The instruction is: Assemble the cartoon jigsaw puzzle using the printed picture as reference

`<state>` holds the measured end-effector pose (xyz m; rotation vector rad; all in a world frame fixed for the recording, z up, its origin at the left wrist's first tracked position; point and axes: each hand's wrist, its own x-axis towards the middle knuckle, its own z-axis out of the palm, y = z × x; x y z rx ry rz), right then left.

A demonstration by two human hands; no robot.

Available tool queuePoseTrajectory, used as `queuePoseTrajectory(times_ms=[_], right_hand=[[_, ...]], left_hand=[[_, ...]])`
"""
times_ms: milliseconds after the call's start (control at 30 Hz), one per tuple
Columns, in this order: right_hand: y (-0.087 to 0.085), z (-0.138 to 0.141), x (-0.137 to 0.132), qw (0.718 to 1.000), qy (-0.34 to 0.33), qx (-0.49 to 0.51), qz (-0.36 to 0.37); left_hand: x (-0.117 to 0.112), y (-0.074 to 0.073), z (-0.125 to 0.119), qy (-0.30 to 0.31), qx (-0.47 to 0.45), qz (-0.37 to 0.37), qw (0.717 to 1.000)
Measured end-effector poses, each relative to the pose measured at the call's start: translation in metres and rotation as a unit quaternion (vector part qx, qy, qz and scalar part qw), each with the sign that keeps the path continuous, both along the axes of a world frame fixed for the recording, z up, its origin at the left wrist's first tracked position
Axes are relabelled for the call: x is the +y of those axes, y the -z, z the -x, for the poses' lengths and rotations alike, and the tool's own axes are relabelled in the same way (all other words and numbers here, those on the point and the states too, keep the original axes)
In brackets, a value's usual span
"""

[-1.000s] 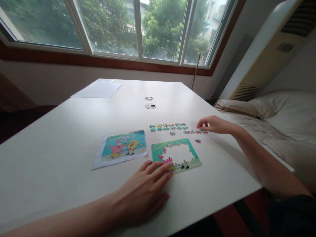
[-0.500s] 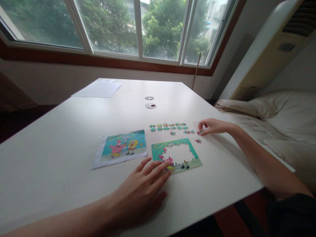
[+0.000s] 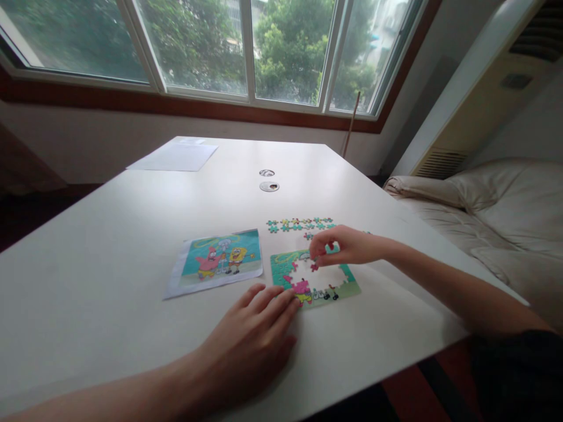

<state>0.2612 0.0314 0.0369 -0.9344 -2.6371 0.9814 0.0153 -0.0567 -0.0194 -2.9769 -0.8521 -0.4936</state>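
Note:
A partly filled jigsaw puzzle [image 3: 281, 268] lies on the white table, its middle open and showing white. My left hand [image 3: 259, 328] rests flat with fingers stretched out, the fingertips on the puzzle's lower left corner. Over the puzzle's opening, my right hand [image 3: 341, 246] pinches a small pink puzzle piece [image 3: 314, 266] between thumb and finger. Behind the puzzle, loose puzzle pieces [image 3: 297, 227] lie in two rows; some others are hidden by my right hand. Left of the puzzle is a printed picture sheet [image 3: 222, 258] with cartoon figures.
Two round discs [image 3: 269, 186] lie farther back on the table [image 3: 109, 246]. White paper sheets [image 3: 176, 157] are at the far left corner. A cream sofa [image 3: 505, 217] stands along the right side, and a window [image 3: 202, 53] is beyond the table.
My right hand has moved left and nearer, from the loose pieces at the right to above the puzzle's opening, carrying a pink piece. My left hand has stayed nearly still.

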Motion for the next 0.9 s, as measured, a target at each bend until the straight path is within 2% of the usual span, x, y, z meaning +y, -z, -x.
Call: queuePoseTrajectory(times_ms=[133, 267, 400, 767, 900], right_hand=[[0.012, 0.026, -0.001, 1.000, -0.004, 0.015, -0.014], [0.020, 0.037, 0.001, 1.000, 0.014, 0.024, -0.008], [0.022, 0.040, -0.002, 1.000, 0.012, 0.004, -0.007], [0.029, 0.041, -0.005, 0.993, 0.001, 0.009, -0.118], [0.027, 0.041, -0.006, 0.997, 0.012, 0.012, -0.076]], left_hand=[[0.000, 0.001, 0.000, 0.008, -0.008, 0.000, 1.000], [0.000, 0.000, 0.000, 0.010, -0.013, 0.006, 1.000], [0.000, -0.002, -0.001, 0.010, -0.011, 0.006, 1.000], [0.000, -0.005, -0.002, 0.009, -0.009, 0.020, 1.000], [0.001, -0.005, -0.002, 0.009, -0.002, 0.019, 1.000]])
